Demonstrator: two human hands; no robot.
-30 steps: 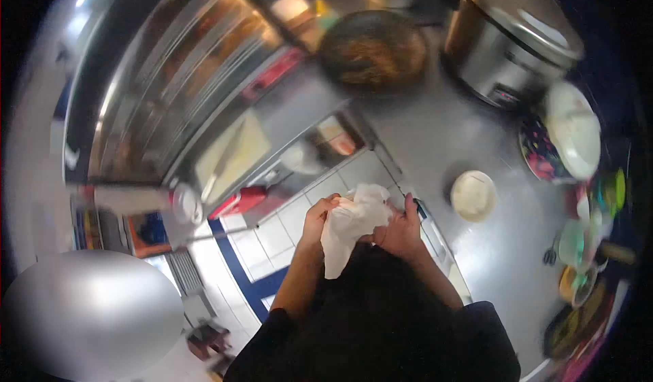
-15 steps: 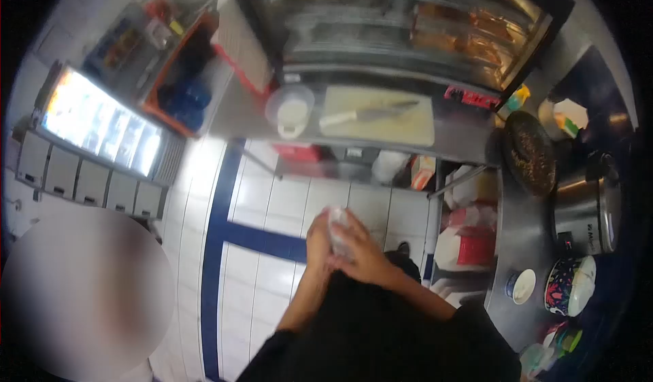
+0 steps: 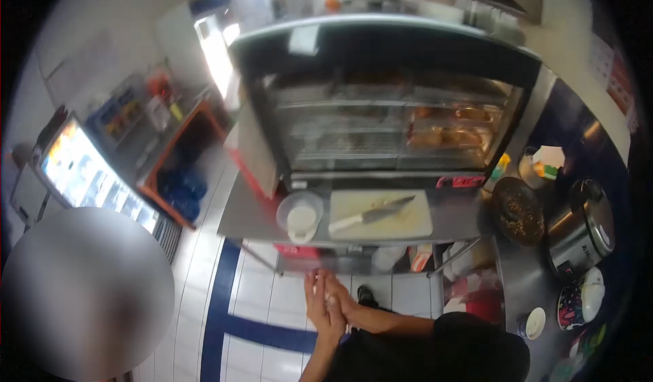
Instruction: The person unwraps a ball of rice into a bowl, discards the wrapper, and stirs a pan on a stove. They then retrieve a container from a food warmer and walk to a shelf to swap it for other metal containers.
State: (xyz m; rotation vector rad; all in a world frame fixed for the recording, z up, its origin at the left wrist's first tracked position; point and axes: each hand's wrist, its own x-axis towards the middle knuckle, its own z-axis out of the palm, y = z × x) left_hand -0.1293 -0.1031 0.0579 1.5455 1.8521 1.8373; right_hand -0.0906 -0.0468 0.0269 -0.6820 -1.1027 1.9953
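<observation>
While the fingers [image 3: 310, 285] of the left hand [image 3: 326, 318] lie against the right hand [image 3: 345, 305], I can't tell whether anything is gripped between; I'd judge this a rubbing step, any reach calling for parting them. Beyond, the table [image 3: 450, 223] bears a knife [image 3: 374, 215] on a board [image 3: 418, 226].

You had open floor [image 3: 255, 297] to the left of your left hand [image 3: 320, 310] and right hand [image 3: 345, 304]. Far ahead, the display case [image 3: 398, 110] walled off any reach beyond the cutting board [image 3: 394, 226]; on the right, the dark pan [image 3: 518, 212] and steel cooker [image 3: 581, 239] crowded the counter [image 3: 520, 280].
</observation>
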